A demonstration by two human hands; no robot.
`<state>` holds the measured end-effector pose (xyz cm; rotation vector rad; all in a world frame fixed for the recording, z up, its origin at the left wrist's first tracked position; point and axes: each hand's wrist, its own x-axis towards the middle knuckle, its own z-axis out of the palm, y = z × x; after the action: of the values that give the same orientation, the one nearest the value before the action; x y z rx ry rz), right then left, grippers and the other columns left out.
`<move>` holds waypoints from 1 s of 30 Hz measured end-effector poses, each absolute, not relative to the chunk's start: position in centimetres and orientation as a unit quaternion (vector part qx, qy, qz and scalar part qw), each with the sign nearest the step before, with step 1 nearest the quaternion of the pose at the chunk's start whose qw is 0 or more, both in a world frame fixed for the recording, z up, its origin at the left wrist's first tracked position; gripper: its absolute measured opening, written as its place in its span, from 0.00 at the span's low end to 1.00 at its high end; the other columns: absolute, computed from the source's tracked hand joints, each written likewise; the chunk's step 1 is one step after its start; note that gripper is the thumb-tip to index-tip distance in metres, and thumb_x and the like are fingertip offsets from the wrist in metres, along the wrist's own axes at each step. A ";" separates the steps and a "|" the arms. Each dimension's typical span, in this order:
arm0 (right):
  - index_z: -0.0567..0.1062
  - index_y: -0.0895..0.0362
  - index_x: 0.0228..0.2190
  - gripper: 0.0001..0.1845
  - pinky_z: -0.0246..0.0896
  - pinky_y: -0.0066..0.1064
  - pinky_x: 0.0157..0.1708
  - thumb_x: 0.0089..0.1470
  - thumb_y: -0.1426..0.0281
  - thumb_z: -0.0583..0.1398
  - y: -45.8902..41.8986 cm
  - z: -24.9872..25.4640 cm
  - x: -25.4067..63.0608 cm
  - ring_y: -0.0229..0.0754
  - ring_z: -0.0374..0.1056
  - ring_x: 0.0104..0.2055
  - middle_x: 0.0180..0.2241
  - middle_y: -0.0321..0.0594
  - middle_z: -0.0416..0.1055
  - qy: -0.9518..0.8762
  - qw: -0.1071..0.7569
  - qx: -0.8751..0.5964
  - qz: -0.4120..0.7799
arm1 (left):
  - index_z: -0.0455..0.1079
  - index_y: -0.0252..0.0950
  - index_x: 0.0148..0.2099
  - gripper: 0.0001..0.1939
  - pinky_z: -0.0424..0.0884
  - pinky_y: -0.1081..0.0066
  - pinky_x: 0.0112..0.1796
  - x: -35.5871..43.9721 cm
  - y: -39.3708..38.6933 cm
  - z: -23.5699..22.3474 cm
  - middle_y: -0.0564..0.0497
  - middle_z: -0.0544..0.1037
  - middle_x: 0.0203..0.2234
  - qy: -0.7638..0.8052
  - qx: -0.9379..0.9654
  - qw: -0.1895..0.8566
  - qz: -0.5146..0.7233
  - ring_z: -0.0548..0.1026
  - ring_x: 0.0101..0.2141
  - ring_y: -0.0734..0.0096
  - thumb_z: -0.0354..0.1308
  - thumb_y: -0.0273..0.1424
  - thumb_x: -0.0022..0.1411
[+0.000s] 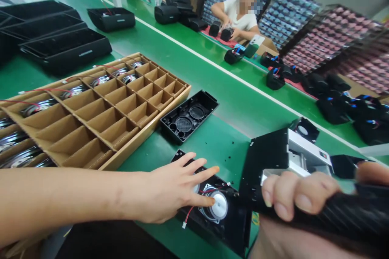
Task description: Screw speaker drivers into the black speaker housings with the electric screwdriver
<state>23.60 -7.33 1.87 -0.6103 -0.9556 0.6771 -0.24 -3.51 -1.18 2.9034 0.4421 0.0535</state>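
My left hand lies over a black speaker housing, its fingers spread. The thumb rests on a round silver speaker driver seated in that housing; red and black wires with a white plug come off it. Behind the fingers, a second driver is mostly hidden. My right hand is wrapped round a black electric screwdriver with a ribbed grip. Its front end points left toward the housing's edge near the driver; whether the tip touches a screw I cannot tell.
A cardboard divider box holds several drivers. Beyond my hand lies another black housing with two grilles. A black and silver machine stands at right. Larger black casings sit at left. A co-worker handles parts across the green table.
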 end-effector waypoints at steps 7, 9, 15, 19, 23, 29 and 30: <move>0.74 0.49 0.58 0.46 0.58 0.30 0.16 0.63 0.35 0.36 -5.3 0.9 21.4 0.35 0.56 0.16 0.21 0.31 0.64 -0.511 0.737 -0.267 0.354 | 0.64 0.53 0.72 0.41 0.60 0.44 0.63 -0.2 -3.1 -0.2 0.39 0.53 0.73 0.147 0.985 0.085 0.010 0.64 0.64 0.41 0.70 0.37 0.57; 0.74 0.49 0.57 0.47 0.58 0.30 0.16 0.62 0.33 0.36 -5.1 0.6 21.6 0.35 0.57 0.16 0.21 0.32 0.65 -0.505 0.729 -0.290 0.360 | 0.66 0.53 0.71 0.41 0.62 0.45 0.61 -0.2 -3.0 0.0 0.40 0.57 0.71 0.145 0.986 0.079 0.022 0.65 0.62 0.43 0.70 0.38 0.56; 0.73 0.50 0.55 0.44 0.57 0.31 0.15 0.60 0.32 0.43 -4.8 0.5 21.4 0.37 0.57 0.15 0.21 0.32 0.66 -0.497 0.719 -0.307 0.376 | 0.66 0.52 0.71 0.41 0.62 0.47 0.60 -0.2 -2.9 -0.3 0.41 0.58 0.71 0.140 0.987 0.075 0.030 0.65 0.59 0.45 0.70 0.39 0.56; 0.74 0.51 0.54 0.43 0.56 0.31 0.15 0.60 0.33 0.44 -4.6 0.2 21.4 0.38 0.56 0.15 0.21 0.33 0.66 -0.496 0.721 -0.305 0.375 | 0.65 0.52 0.71 0.42 0.62 0.47 0.59 -0.2 -2.9 -0.3 0.41 0.57 0.71 0.139 0.988 0.071 0.025 0.64 0.59 0.45 0.70 0.40 0.56; 0.75 0.50 0.54 0.44 0.58 0.32 0.14 0.60 0.32 0.43 -4.3 -0.1 21.3 0.38 0.58 0.15 0.22 0.33 0.67 -0.506 0.708 -0.295 0.394 | 0.63 0.53 0.73 0.43 0.60 0.48 0.60 -0.2 -3.0 -0.1 0.41 0.55 0.71 0.141 0.988 0.068 0.003 0.63 0.60 0.46 0.70 0.41 0.56; 0.77 0.49 0.52 0.45 0.59 0.30 0.15 0.58 0.30 0.44 -4.5 -0.2 20.6 0.37 0.59 0.16 0.21 0.32 0.66 -0.515 0.698 -0.270 0.418 | 0.66 0.53 0.71 0.43 0.62 0.47 0.59 -0.2 -3.0 -0.4 0.42 0.58 0.69 0.140 0.987 0.072 0.026 0.63 0.60 0.46 0.72 0.40 0.54; 0.77 0.49 0.51 0.45 0.60 0.30 0.16 0.58 0.30 0.44 -4.6 -0.2 20.4 0.36 0.59 0.17 0.21 0.32 0.66 -0.514 0.695 -0.268 0.425 | 0.66 0.53 0.71 0.43 0.62 0.47 0.59 -0.2 -3.0 -0.4 0.42 0.59 0.69 0.142 0.987 0.075 0.032 0.63 0.60 0.45 0.72 0.40 0.54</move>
<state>20.40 -4.58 -0.24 -0.5987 -1.1470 0.9492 -0.18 -3.00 -0.43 2.9587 0.4253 0.0949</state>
